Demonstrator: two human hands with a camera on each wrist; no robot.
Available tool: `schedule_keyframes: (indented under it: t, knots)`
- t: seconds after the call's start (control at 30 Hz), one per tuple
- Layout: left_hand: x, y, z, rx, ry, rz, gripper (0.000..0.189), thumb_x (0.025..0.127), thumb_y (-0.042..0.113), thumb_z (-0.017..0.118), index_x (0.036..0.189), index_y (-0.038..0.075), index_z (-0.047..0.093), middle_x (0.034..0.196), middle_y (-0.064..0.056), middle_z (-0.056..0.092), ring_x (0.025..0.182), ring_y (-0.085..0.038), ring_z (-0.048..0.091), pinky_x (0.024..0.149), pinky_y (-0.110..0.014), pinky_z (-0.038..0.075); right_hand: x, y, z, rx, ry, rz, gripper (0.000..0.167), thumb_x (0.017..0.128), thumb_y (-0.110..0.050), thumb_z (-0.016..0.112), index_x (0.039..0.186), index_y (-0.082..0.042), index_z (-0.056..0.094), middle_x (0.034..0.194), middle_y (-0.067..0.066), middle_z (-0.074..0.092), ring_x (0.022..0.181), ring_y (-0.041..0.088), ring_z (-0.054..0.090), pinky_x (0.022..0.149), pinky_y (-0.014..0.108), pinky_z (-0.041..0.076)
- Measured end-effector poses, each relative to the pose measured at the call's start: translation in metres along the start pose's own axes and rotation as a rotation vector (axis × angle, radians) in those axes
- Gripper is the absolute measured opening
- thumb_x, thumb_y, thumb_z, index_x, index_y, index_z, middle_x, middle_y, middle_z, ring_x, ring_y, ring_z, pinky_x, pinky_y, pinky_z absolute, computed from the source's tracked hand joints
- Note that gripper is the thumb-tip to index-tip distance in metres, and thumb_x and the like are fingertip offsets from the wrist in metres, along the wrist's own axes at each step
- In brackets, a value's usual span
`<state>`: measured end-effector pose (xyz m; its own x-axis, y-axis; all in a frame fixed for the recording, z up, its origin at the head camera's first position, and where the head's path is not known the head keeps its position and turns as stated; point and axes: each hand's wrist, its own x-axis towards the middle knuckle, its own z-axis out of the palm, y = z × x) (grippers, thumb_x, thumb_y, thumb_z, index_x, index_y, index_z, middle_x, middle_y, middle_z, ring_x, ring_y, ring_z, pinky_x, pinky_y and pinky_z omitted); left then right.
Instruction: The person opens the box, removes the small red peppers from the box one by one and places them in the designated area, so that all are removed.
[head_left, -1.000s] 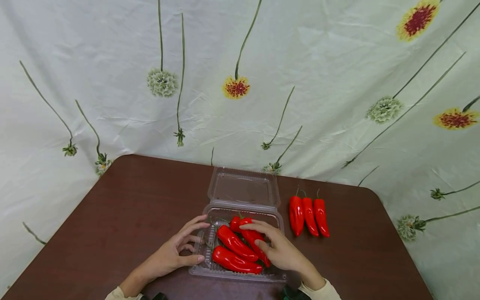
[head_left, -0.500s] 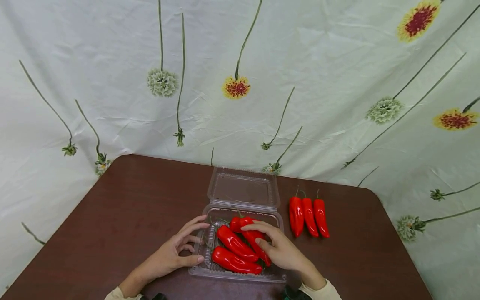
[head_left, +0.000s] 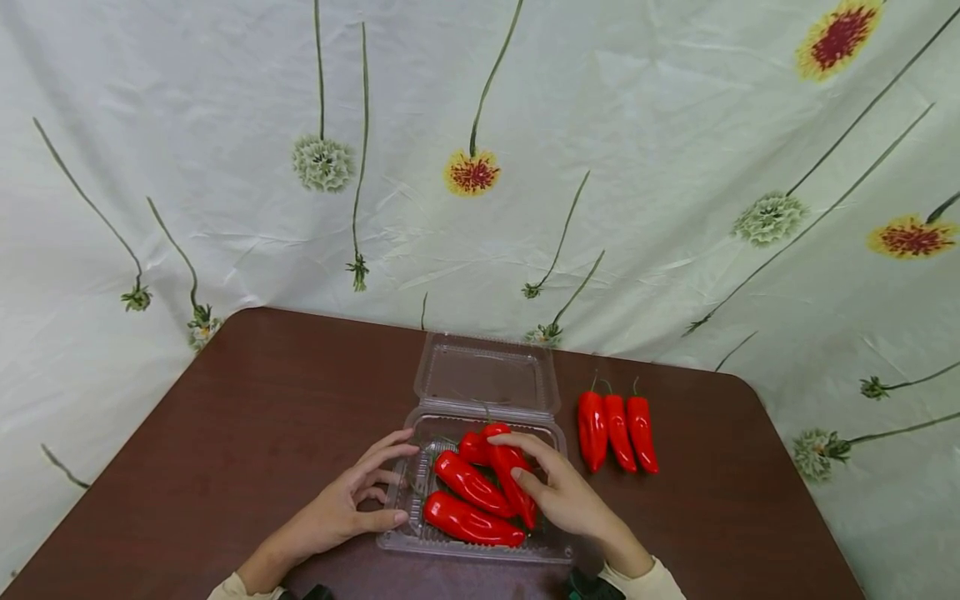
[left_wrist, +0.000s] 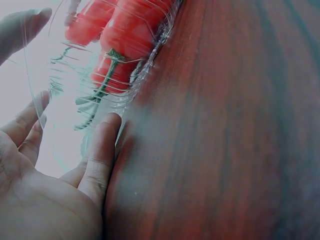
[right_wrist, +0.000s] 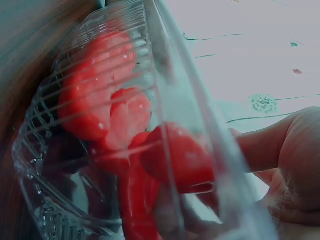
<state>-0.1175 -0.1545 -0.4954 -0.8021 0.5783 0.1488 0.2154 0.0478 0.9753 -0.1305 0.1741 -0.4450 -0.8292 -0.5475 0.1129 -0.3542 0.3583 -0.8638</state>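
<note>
A clear plastic clamshell box [head_left: 472,552] stands on the table with its lid [head_left: 487,375] folded back. Inside lie several glossy red chili peppers [head_left: 472,521], some with green stems. My right hand [head_left: 566,492] reaches over the box's right side and grips one red chili pepper [head_left: 512,475] between thumb and fingers. In the right wrist view the box wall partly covers that grip. At the box's left side my left hand [head_left: 348,504] has its fingers spread and touches the wall. Seen from the left wrist, a fingertip [left_wrist: 111,120] rests against the clear plastic.
Three more red chili peppers [head_left: 617,433] lie side by side on the dark brown table [head_left: 300,400], right of the box. Behind the table hangs a pale cloth [head_left: 420,208] printed with flowers.
The gripped chili pepper has shifted a little away from me and now lies straighter, its stem end nearer the lid hinge. My right hand moved along slightly; my left hand stayed in place.
</note>
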Motion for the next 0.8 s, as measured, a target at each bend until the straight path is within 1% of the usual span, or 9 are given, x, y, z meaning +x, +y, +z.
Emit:
schedule_keyframes:
  t: [0.1, 0.17, 0.33, 0.4, 0.6, 0.8]
  knots:
    - [0.000, 0.000, 0.000, -0.007, -0.003, 0.017, 0.070, 0.093, 0.001, 0.067, 0.154, 0.004, 0.033, 0.166, -0.013, 0.012, 0.119, -0.024, 0.058, 0.085, -0.029, 0.050, 0.001, 0.000, 0.000, 0.002, 0.008, -0.006, 0.050, 0.096, 0.003, 0.056, 0.141, -0.018, 0.053, 0.148, 0.002, 0.050, 0.136, 0.024, 0.046, 0.107, 0.049, 0.042]
    - [-0.001, 0.000, 0.000, -0.011, -0.003, 0.028, 0.070, 0.093, 0.001, 0.067, 0.154, 0.003, 0.033, 0.166, -0.014, 0.012, 0.119, -0.024, 0.058, 0.085, -0.029, 0.049, 0.001, 0.001, 0.000, 0.011, 0.009, -0.004, 0.050, 0.097, 0.003, 0.055, 0.142, -0.018, 0.053, 0.148, 0.002, 0.050, 0.136, 0.024, 0.046, 0.107, 0.045, 0.043]
    - [-0.001, 0.000, 0.000, -0.016, -0.004, 0.049, 0.070, 0.093, 0.001, 0.068, 0.153, 0.002, 0.033, 0.165, -0.015, 0.012, 0.119, -0.024, 0.058, 0.085, -0.029, 0.049, 0.000, 0.001, 0.000, 0.036, 0.011, 0.006, 0.051, 0.097, 0.002, 0.056, 0.143, -0.020, 0.052, 0.148, 0.003, 0.050, 0.134, 0.022, 0.047, 0.102, 0.037, 0.047]
    - [-0.001, 0.001, 0.000, -0.021, -0.004, 0.050, 0.070, 0.093, 0.001, 0.068, 0.153, 0.002, 0.033, 0.166, -0.015, 0.011, 0.119, -0.024, 0.058, 0.085, -0.029, 0.049, 0.000, 0.000, -0.001, 0.041, 0.018, 0.005, 0.051, 0.097, 0.001, 0.057, 0.143, -0.021, 0.052, 0.148, 0.003, 0.050, 0.135, 0.022, 0.047, 0.103, 0.038, 0.046]
    - [-0.002, 0.001, 0.000, -0.023, -0.009, 0.053, 0.070, 0.093, 0.001, 0.068, 0.153, 0.002, 0.032, 0.166, -0.014, 0.011, 0.119, -0.025, 0.058, 0.085, -0.029, 0.049, -0.001, -0.004, -0.002, 0.059, 0.030, 0.015, 0.052, 0.096, 0.002, 0.057, 0.142, -0.022, 0.053, 0.148, -0.001, 0.051, 0.140, 0.019, 0.043, 0.111, 0.042, 0.039]
    - [-0.001, 0.001, 0.000, -0.020, -0.007, 0.030, 0.069, 0.093, 0.001, 0.067, 0.154, 0.003, 0.032, 0.166, -0.013, 0.011, 0.119, -0.024, 0.058, 0.084, -0.029, 0.049, -0.002, -0.009, -0.006, 0.063, 0.062, 0.025, 0.054, 0.096, 0.002, 0.058, 0.143, -0.024, 0.052, 0.149, -0.002, 0.051, 0.139, 0.019, 0.044, 0.109, 0.042, 0.041]
